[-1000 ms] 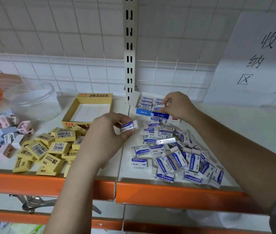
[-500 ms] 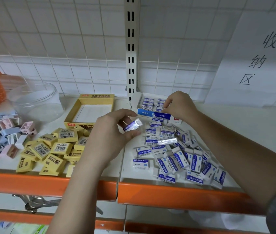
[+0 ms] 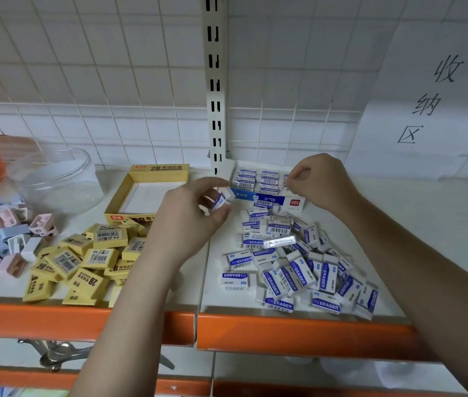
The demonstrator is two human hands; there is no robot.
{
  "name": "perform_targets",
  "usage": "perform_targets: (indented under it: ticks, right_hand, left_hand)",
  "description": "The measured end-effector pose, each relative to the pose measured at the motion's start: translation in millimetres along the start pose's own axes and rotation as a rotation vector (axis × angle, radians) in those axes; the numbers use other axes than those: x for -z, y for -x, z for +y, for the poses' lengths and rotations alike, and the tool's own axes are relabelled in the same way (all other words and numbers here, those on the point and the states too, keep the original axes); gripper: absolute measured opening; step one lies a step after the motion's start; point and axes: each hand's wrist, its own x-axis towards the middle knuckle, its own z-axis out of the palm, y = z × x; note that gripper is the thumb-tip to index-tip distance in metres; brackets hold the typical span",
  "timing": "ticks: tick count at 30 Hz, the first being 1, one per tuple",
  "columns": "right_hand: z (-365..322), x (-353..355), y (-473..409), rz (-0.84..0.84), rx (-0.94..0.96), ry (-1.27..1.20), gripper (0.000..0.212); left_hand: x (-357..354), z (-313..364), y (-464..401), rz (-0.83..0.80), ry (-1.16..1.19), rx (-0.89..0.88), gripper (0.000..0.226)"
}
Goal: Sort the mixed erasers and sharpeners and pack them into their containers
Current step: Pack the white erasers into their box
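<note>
Where erasers [image 3: 298,270] lie, white shelf [image 3: 416,230], tiled wall [image 3: 83,81]

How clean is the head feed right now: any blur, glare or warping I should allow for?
Head view: wide-angle warp bows the orange shelf edge and tile lines; light is flat, shadows soft. The eraser in the left hand is slightly smeared; a wrapped eraser in the pile glares silver; the clear jar looks hazy.

Left hand [image 3: 189,222] is raised over the shelf, forearm angled up from below, fingers curled, a small white-and-blue eraser [image 3: 222,199] pinched at the fingertips. Right hand [image 3: 320,179] is extended farther back, fingers curled in a pinch.
</note>
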Motion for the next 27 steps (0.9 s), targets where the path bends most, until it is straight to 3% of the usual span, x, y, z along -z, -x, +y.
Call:
perform_targets:
  ticks: [2, 6, 9, 13, 19, 27]
  right_hand:
    - [3.1, 7.8, 10.2, 0.019, -0.003, -0.023, 0.009]
    - [7.6, 21.6, 33.3, 0.032, -0.021, -0.109, 0.005]
    - [9.6, 27.8, 50.5, 0.042, -0.041, -0.176, 0.009]
    - [9.1, 32.0, 72.6, 0.037, -0.060, -0.253, 0.014]
    - [8.7, 36.7, 100.1, 0.007, -0.081, -0.282, 0.012]
    - [4.3, 40.5, 118.9, -0.012, -0.061, -0.299, 0.015]
  left_hand:
    - [-0.1, 2.3, -8.2, -0.034, 0.020, -0.016, 0.036]
    - [-3.8, 11.0, -32.7, -0.119, 0.105, -0.006, 0.015]
    - [-11.8, 17.9, -56.2, -0.136, 0.163, 0.040, 0.026]
    - [-28.0, 23.7, -85.7, -0.240, 0.304, 0.136, 0.019]
    - [-54.1, 22.7, -107.6, -0.293, 0.051, 0.096, 0.010]
    - [-72.8, 14.4, -109.4, -0.247, -0.204, 0.008, 0.019]
